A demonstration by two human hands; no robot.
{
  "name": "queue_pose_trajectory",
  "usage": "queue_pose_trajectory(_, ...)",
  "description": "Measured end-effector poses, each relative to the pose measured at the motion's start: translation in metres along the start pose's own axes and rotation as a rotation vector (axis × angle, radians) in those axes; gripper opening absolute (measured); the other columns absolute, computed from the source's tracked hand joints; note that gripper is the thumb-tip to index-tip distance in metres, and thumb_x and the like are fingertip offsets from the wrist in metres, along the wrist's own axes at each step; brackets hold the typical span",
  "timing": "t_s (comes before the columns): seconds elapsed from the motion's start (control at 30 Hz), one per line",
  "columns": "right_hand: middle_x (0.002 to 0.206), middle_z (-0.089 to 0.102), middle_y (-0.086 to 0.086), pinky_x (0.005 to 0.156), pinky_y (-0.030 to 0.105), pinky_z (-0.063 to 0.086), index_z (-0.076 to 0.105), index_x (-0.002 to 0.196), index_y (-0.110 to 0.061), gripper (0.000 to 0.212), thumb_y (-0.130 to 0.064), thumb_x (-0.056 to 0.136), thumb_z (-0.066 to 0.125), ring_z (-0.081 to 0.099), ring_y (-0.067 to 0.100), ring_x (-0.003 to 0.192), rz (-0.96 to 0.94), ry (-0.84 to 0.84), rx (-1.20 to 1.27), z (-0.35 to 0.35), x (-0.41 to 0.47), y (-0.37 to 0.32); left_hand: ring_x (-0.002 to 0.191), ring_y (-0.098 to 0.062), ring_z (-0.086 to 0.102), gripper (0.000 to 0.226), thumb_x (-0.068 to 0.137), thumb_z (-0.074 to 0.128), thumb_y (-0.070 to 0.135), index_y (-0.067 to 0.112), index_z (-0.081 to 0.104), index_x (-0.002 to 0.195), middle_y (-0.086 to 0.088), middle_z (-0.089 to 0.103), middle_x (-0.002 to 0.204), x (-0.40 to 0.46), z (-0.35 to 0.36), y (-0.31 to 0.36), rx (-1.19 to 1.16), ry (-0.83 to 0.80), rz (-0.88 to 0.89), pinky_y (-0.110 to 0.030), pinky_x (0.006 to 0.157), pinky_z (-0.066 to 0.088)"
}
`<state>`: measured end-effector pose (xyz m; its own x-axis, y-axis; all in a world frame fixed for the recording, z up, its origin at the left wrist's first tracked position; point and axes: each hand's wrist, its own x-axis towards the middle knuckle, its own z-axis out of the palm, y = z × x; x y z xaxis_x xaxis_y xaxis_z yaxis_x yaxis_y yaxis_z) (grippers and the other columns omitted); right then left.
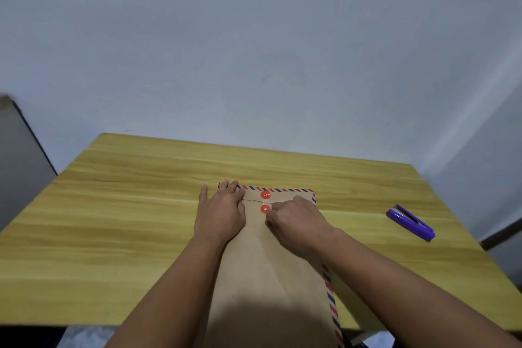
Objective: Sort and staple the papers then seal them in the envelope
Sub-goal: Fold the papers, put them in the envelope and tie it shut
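A brown envelope (268,277) with a red-and-blue striped border lies lengthwise on the wooden table (127,206), its flap folded down at the far end. Two red closure discs (265,202) sit on the flap and body, with a thin white string between them. My left hand (221,212) lies flat, fingers spread, pressing the envelope's far left corner. My right hand (296,220) is curled just right of the lower disc, fingertips pinched at the string. No papers are visible outside the envelope.
A purple stapler (411,222) lies on the table to the right, well apart from the envelope. A pale wall stands behind the table's far edge. A dark object (19,155) stands beyond the left edge.
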<state>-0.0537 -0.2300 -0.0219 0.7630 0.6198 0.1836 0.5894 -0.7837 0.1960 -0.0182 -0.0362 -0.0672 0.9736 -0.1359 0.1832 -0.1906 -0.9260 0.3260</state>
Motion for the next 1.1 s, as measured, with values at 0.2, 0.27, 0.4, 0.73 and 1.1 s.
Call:
queue_pose_trajectory(0.2,0.084,0.066,0.002,0.064,0.038,0.041,0.070,0.089,-0.018,0.023,-0.020,0.100,0.051,0.061,0.031,0.072,0.001,-0.089,0.024,-0.004,0.025,-0.003,0.153,-0.013,0.023,0.046,0.099,0.036,0.024,0.030,0.053,0.142,0.009,0.037,0.161,0.000,0.000,-0.001,-0.007,-0.006,0.004,-0.057,0.124,0.008)
queue_pose_trajectory(0.27,0.090,0.068,0.001,0.071,0.040,0.047,0.070,0.094,-0.020,0.027,-0.023,0.102,0.045,0.063,0.031,0.078,0.005,-0.116,0.004,-0.005,0.034,0.001,0.154,-0.013,0.022,0.046,0.100,0.036,0.025,0.031,0.052,0.143,0.009,0.037,0.162,0.000,0.000,-0.001,-0.014,-0.005,0.006,-0.056,0.124,0.008)
queue_pose_trajectory(0.4,0.095,0.067,-0.003,0.075,0.040,0.049,0.071,0.097,-0.024,0.026,-0.029,0.102,0.045,0.065,0.028,0.084,0.054,-0.179,0.029,-0.002,0.052,0.009,0.153,-0.013,0.023,0.046,0.099,0.036,0.024,0.031,0.052,0.142,0.009,0.038,0.161,-0.001,-0.002,-0.001,-0.015,0.003,0.017,-0.057,0.124,0.009)
queue_pose_trajectory(0.73,0.076,0.077,-0.007,0.075,0.041,0.061,0.076,0.072,-0.022,0.016,-0.020,0.083,0.064,0.072,0.013,0.077,0.492,-0.230,0.545,0.012,0.079,0.033,0.153,-0.013,0.023,0.046,0.099,0.036,0.026,0.030,0.052,0.141,0.008,0.037,0.161,0.000,-0.001,-0.001,0.007,-0.001,0.021,-0.057,0.124,0.009)
queue_pose_trajectory(1.1,0.101,0.071,-0.015,0.093,0.042,0.039,0.074,0.086,-0.031,0.022,-0.052,0.081,0.076,0.061,0.016,0.105,0.852,-0.110,0.553,0.024,0.064,0.041,0.153,-0.012,0.025,0.046,0.098,0.039,0.024,0.030,0.054,0.141,0.009,0.039,0.160,0.000,-0.001,-0.001,-0.019,0.009,0.011,-0.056,0.124,0.008)
